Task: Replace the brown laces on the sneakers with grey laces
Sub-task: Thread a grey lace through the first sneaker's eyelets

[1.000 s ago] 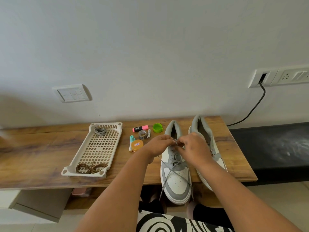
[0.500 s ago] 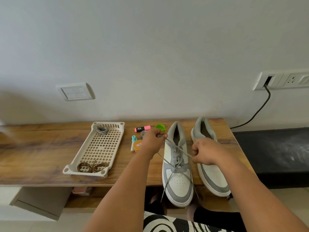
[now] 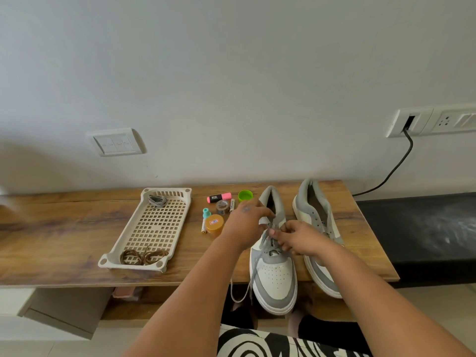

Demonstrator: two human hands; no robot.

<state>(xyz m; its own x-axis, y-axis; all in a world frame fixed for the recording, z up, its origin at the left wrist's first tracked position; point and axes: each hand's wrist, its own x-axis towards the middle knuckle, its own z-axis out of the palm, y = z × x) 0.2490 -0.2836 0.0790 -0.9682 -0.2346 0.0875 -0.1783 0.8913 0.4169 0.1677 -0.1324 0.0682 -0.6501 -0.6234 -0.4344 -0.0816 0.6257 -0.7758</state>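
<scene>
— Where is the grey lace (image 3: 271,244)?
— Threaded through the left sneaker (image 3: 274,264) on the tabletop (image 3: 64,235), ends hanging past the edge. The right hand (image 3: 296,239) pinches it at the eyelets; the left hand (image 3: 247,221) curls its fingers at the tongue.
— The brown laces (image 3: 143,255)?
— In the tray (image 3: 154,228), near end; the right sneaker (image 3: 318,230) stands unlaced.

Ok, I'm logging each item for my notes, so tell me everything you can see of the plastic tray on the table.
The tray is a long, shallow, cream rectangle that looks like plastic, with a grid of square holes in its floor, a raised rim and rounded corner posts. It lies flat on the wooden table, angled, left of the sneakers. A coil of grey lace sits at its far end and a tangle of brown laces at its near end. Neither hand touches it.
</scene>
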